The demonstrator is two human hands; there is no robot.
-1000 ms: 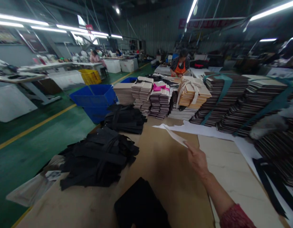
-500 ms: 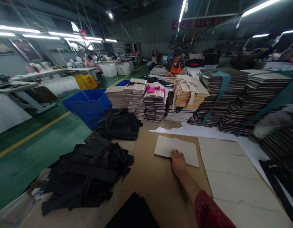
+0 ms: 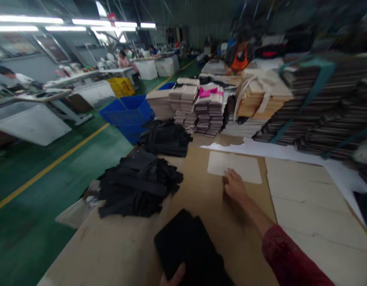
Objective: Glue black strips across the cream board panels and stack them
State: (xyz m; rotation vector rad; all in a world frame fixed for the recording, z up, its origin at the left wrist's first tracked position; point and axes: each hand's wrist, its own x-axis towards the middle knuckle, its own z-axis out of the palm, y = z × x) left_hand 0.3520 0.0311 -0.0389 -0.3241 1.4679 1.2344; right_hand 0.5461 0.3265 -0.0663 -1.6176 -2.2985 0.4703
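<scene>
A thin beige board (image 3: pixel 239 169) with rounded corners lies flat on the brown tabletop sheet (image 3: pixel 201 190). At its near edge is my right hand (image 3: pixel 236 186), palm down, fingers stretched out and somewhat blurred; a shadow falls below it. Whether the fingertips touch the board I cannot tell. Low in the view my left hand (image 3: pixel 173 276) grips black flat panels (image 3: pixel 189 242), its thumb on top and its other fingers hidden underneath. Overlapping beige boards (image 3: pixel 305 198) lie in a row to the right of my right hand.
Bundles of black strips (image 3: pixel 138 184) lie on the left. Tied board stacks (image 3: pixel 211 111) line the table's back, with tall dark stacks (image 3: pixel 317 99) at the right. Beyond the left edge stands a blue bin (image 3: pixel 126 115). A person in an orange apron (image 3: pixel 240 59) works opposite.
The view has turned left and down. My right hand has drawn back from the middle of the beige board to its near edge. My left hand has appeared, holding the black panels.
</scene>
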